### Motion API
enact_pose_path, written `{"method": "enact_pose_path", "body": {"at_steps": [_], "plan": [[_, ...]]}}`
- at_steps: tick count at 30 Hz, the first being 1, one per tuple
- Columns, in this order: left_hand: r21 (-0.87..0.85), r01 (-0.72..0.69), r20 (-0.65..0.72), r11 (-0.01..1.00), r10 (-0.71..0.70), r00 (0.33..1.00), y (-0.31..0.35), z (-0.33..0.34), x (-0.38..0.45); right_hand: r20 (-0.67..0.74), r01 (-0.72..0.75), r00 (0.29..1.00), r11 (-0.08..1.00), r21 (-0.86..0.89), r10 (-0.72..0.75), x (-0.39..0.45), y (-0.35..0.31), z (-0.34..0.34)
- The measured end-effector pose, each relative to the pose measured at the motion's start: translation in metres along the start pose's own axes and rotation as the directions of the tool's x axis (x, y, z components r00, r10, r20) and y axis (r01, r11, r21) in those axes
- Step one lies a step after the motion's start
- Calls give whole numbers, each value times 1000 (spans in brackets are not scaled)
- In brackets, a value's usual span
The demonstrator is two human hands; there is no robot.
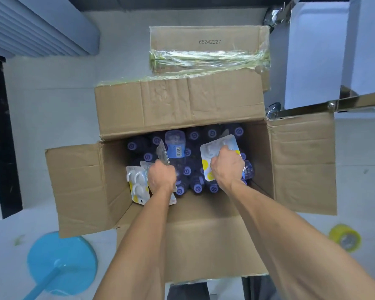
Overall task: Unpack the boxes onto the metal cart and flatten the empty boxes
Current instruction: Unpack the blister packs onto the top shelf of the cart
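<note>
An open cardboard box (301,165) stands on the floor below me with all flaps folded out. Inside stand several bottles with purple caps (197,188), and one blue-labelled bottle (175,146) lies across them. My left hand (161,176) is shut on clear blister packs (162,152) at the box's left side. Another blister pack of white hooks (135,185) leans against the left wall beside it. My right hand (226,165) grips a white and yellow blister pack (212,152) over the bottles on the right.
A second, taped cardboard box (208,48) lies behind the open one. The metal cart's rail (312,108) crosses at the right. A blue round base with a handle (61,263) sits at lower left, and a yellow tape roll (345,237) lies on the floor at right.
</note>
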State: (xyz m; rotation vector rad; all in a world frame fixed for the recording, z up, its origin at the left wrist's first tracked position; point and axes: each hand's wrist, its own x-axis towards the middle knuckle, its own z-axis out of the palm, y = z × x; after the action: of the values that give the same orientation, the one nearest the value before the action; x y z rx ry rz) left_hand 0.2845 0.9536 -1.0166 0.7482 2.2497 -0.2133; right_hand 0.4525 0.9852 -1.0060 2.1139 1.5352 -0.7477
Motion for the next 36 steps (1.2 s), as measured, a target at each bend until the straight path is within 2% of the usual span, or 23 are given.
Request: {"method": "enact_pose_path", "body": {"at_steps": [2,4,9,11,14,18,21,23,26,29,31,33,36], "plan": [[-239,111,-14,965,-118,993,-2,7,7,1,31,1000,998,-46,-31,4,0,4],[-345,197,3,918,-209,978,-5,12,15,-17,40,999,998,-40,-41,6,3,8],[-331,248,57,911,-243,968,-2,14,25,-63,6,998,1000,-9,-7,2,6,18],[-343,314,91,885,-301,949,4,7,26,-55,1,998,1000,11,0,2,-1,15],[-260,357,134,897,-333,934,15,-3,20,-8,-7,1000,1000,1,7,3,-11,8],[-231,317,110,920,-300,948,22,-9,18,12,-15,1000,1000,-15,15,2,-22,5],[-200,296,152,934,-269,951,19,-8,22,1,-31,1000,998,59,31,-5,-22,2],[-164,299,116,940,-283,952,20,-10,16,-20,-49,998,993,104,52,-14,-17,-3],[-172,234,75,957,-224,972,22,-17,-9,-9,-115,993,971,212,119,-35,-8,-23],[-177,131,75,976,-120,990,31,-43,-46,58,-214,976,889,405,209,-57,-1,-67],[-205,80,49,975,-71,996,43,-73,-84,122,-292,954,760,581,273,-80,2,-106],[-320,39,3,947,-40,999,57,-110,-127,151,-310,942,614,726,298,-108,4,-147],[-457,-35,-12,889,33,999,80,-165,-196,193,-307,939,440,844,285,-152,12,-213]]}}
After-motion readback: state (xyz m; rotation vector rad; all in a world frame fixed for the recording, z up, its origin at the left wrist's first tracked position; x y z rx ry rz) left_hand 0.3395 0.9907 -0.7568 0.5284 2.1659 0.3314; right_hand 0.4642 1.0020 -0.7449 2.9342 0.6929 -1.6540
